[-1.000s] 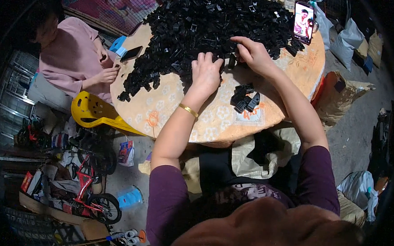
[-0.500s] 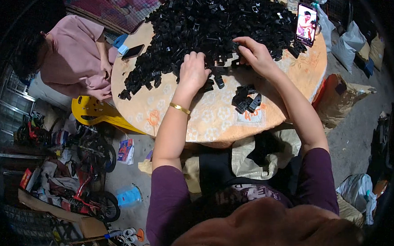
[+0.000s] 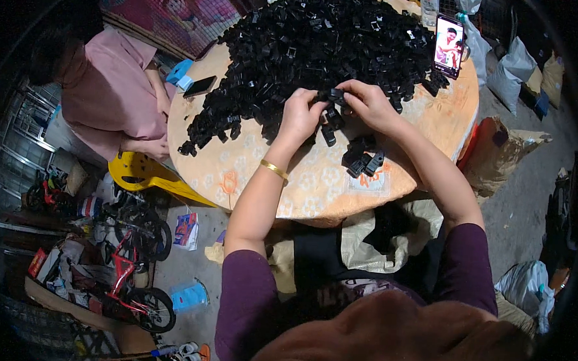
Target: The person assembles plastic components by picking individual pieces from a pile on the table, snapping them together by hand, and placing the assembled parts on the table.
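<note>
A large heap of small black plastic parts [image 3: 322,42] covers the far half of the round table [image 3: 278,193]. At the heap's near edge my left hand [image 3: 300,119] and my right hand [image 3: 373,106] face each other, fingertips close together. My right thumb and fingers pinch a small black plastic part [image 3: 335,94]. My left fingers are closed at the same spot on a black piece, partly hidden by the hand. Just below them, loose black parts [image 3: 331,134] lie on the tablecloth. Nearer to me sits a small separate pile of black parts [image 3: 363,157].
A lit phone [image 3: 448,46] stands upright at the table's right edge; a dark phone [image 3: 200,86] lies at the left. Another person [image 3: 114,89] sits at the left by a yellow chair [image 3: 148,180]. An open sack [image 3: 387,235] is below the near edge; filled bags [image 3: 503,156] stand right.
My hands have come together at the heap's near edge; the left moved right and the right slightly nearer. A black part is now held between them. The other person has shifted slightly.
</note>
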A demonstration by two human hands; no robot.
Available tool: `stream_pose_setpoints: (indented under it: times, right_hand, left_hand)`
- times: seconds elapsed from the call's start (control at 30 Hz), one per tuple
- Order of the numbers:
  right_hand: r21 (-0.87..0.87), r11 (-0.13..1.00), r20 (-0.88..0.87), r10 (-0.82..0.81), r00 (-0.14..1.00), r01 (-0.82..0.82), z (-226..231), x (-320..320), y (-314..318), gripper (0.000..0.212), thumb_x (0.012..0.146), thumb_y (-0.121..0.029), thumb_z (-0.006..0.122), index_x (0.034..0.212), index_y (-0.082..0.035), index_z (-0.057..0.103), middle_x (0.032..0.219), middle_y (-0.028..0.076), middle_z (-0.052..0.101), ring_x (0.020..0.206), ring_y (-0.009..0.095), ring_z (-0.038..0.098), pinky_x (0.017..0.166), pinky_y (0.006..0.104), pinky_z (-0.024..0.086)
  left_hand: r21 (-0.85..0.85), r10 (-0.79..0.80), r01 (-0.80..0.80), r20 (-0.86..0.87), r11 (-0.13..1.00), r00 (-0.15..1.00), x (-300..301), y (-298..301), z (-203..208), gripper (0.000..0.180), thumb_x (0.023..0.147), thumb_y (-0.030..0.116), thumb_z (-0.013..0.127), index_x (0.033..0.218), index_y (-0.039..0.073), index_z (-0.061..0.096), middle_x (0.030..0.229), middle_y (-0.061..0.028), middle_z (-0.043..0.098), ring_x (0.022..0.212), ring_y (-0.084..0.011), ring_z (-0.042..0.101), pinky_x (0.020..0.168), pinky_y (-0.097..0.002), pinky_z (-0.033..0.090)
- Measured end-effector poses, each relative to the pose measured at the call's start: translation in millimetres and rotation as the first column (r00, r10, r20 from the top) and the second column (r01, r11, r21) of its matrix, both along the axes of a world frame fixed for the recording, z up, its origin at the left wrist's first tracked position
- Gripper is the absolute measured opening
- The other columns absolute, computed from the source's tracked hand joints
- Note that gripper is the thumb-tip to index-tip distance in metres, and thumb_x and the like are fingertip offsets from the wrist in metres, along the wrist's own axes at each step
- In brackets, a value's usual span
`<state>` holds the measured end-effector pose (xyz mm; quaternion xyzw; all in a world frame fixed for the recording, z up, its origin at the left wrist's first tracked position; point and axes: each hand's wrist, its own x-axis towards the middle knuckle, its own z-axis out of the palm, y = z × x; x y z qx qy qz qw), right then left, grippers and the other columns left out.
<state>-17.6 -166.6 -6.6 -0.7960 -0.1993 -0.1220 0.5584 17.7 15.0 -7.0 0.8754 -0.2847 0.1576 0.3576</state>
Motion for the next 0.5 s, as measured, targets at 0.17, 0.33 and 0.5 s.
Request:
stream_pose_setpoints:
  times: [0.17, 0.33, 0.5]
  right_hand:
    - [0.095, 0.992, 0.029, -0.086, 0.996, 0.083, -6.9, 3.2, 3.6, 0.019, 0.084, -0.007, 0.046, 0.100, -0.001, 0.055, 0.072, 0.004, 0.057, 0.060, 0.010, 0.054, 0.055, 0.0233, 0.045]
    - [0.011, 0.984, 0.142, -0.179, 0.974, 0.179, -7.3, 1.8, 8.6, 0.019, 0.079, -0.008, 0.052, 0.093, 0.001, 0.059, 0.079, 0.017, 0.062, 0.069, 0.024, 0.061, 0.062, 0.0313, 0.047]
    - [0.039, 0.982, 0.221, -0.189, 0.957, 0.185, -8.8, 3.2, 8.5, 0.021, 0.078, -0.009, 0.052, 0.096, 0.000, 0.059, 0.082, 0.017, 0.062, 0.072, 0.026, 0.062, 0.064, 0.0320, 0.048]
  left_hand:
    - [-0.392, -0.365, 0.158, -0.538, 0.906, 0.760, -6.9, -5.5, 9.3, 0.016, 0.085, 0.007, 0.047, 0.091, -0.004, 0.057, 0.076, -0.0012, 0.051, 0.065, -0.0083, 0.052, 0.058, -0.0220, 0.046]
    - [-0.476, -0.384, 0.160, -0.421, 0.865, 0.822, -21.5, -19.9, 4.4, 0.019, 0.079, 0.006, 0.056, 0.094, -0.005, 0.054, 0.089, -0.0065, 0.046, 0.067, -0.0112, 0.052, 0.062, -0.0230, 0.048]
    - [-0.224, -0.141, 0.096, -0.192, 0.970, 0.971, -19.0, -16.7, 6.7, 0.021, 0.076, 0.007, 0.062, 0.094, -0.004, 0.057, 0.079, -0.0027, 0.052, 0.068, -0.0082, 0.052, 0.061, -0.0210, 0.046]
